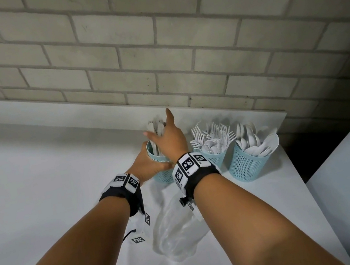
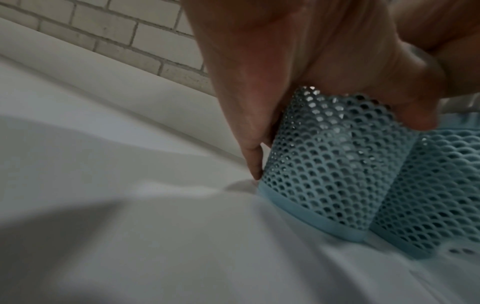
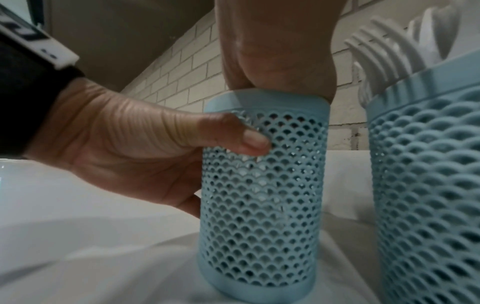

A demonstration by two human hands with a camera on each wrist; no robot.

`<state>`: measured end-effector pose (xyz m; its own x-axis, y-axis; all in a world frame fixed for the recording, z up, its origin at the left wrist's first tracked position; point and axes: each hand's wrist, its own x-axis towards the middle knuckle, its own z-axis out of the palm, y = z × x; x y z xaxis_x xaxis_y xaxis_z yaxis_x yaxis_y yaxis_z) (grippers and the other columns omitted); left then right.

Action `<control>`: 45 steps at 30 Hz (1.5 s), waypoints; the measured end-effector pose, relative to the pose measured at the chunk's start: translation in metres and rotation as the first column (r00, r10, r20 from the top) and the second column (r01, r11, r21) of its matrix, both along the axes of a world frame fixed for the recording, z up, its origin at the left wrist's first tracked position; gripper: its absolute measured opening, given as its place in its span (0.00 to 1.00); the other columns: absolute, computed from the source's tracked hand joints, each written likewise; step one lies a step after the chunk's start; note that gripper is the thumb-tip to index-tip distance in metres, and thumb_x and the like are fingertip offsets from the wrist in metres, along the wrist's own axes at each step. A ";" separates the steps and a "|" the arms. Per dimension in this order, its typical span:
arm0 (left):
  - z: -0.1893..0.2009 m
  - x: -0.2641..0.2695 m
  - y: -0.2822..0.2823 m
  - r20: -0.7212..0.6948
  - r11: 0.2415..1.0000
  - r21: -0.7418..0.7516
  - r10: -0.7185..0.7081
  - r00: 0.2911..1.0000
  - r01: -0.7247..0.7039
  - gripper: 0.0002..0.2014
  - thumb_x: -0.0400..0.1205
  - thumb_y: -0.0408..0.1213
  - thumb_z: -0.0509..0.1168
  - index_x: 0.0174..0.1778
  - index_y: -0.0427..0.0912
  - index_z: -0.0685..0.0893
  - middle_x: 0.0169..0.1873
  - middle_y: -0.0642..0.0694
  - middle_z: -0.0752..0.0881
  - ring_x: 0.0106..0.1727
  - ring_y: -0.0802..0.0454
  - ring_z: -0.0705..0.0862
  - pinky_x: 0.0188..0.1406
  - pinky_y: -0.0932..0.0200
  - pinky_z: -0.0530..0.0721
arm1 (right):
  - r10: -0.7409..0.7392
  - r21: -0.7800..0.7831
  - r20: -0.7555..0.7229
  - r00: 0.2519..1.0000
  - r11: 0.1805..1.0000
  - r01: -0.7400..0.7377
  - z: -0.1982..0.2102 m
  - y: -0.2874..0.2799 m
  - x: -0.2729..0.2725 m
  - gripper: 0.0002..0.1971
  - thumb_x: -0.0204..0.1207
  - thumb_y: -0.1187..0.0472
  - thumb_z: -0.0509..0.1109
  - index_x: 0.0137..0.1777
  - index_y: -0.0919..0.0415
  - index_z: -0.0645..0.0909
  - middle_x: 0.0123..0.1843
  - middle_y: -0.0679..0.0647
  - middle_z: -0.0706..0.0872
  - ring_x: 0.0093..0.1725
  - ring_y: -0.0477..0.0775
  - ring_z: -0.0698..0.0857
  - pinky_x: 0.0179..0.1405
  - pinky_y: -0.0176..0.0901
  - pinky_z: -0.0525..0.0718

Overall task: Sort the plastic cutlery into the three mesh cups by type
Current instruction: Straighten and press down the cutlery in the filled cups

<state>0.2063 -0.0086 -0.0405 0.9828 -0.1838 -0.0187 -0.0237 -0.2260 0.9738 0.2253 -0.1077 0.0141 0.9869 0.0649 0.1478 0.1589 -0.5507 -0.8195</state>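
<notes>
- The left cup (image 1: pixel 160 167) could tip or slide toward the middle cup (image 1: pixel 214 157), which stands just beside it; I think a hard push down from above would cause this, because the cup is tall and stands on a wrinkled white cloth (image 1: pixel 42 200) over the desk.
- The knives (image 1: pixel 155 127) stand high over the rim, so a careless move may catch them and pull some out.
- The left hand (image 1: pixel 146 165) grips this cup at its side, thumb (image 3: pixel 244 139) in front and the other fingers curled behind.
- The right hand (image 1: pixel 168 138) rests on top of the knives with fingers spread and straight, index pointing to the wall.
- Forks (image 1: pixel 209 135) fill the middle cup and spoons (image 1: pixel 255 142) the right cup (image 1: pixel 247 164).
- An empty clear bag (image 1: pixel 176 231) lies near, under the wrists, so the sorting looks nearly finished.
</notes>
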 end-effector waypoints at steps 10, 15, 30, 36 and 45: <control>0.004 0.003 0.000 -0.009 0.998 -0.017 -0.067 0.998 0.067 0.40 0.59 0.36 0.82 0.66 0.46 0.72 0.58 0.42 0.84 0.59 0.53 0.85 0.60 0.54 0.85 | -0.089 0.133 0.045 0.995 0.988 0.083 -0.008 0.005 0.007 0.52 0.71 0.40 0.71 0.83 0.53 0.40 0.83 0.59 0.60 0.80 0.62 0.63 0.77 0.60 0.67; 0.020 -0.010 0.002 -0.089 0.996 -0.034 -0.090 0.992 0.088 0.36 0.64 0.24 0.78 0.65 0.49 0.72 0.57 0.46 0.83 0.59 0.56 0.84 0.59 0.60 0.83 | -0.073 0.089 0.216 0.974 0.995 0.054 0.001 0.004 -0.010 0.40 0.77 0.45 0.67 0.83 0.58 0.52 0.84 0.59 0.55 0.81 0.58 0.61 0.79 0.55 0.65; 0.098 -0.051 -0.023 -0.026 0.939 0.341 -0.022 0.999 0.030 0.12 0.74 0.27 0.72 0.51 0.41 0.81 0.36 0.51 0.78 0.40 0.54 0.77 0.34 0.66 0.72 | -0.488 0.326 0.519 0.701 0.872 0.366 -0.019 -0.063 -0.079 0.06 0.70 0.73 0.62 0.39 0.68 0.81 0.43 0.58 0.81 0.43 0.56 0.79 0.41 0.42 0.77; 0.066 -0.049 -0.072 -0.137 0.842 0.489 -0.185 0.973 0.229 0.08 0.78 0.35 0.68 0.51 0.38 0.81 0.48 0.45 0.77 0.52 0.48 0.78 0.49 0.60 0.77 | -0.555 0.267 0.309 0.772 0.830 0.489 -0.034 -0.095 -0.087 0.13 0.76 0.62 0.69 0.58 0.68 0.80 0.57 0.59 0.79 0.53 0.53 0.79 0.54 0.34 0.75; 0.007 -0.026 -0.116 0.052 0.961 0.269 0.050 0.997 -0.062 0.52 0.58 0.43 0.82 0.75 0.39 0.63 0.68 0.47 0.76 0.69 0.48 0.74 0.73 0.51 0.72 | -0.553 0.323 0.042 0.832 0.796 0.512 -0.030 -0.106 -0.062 0.16 0.85 0.58 0.55 0.51 0.69 0.80 0.49 0.60 0.84 0.49 0.60 0.81 0.47 0.43 0.74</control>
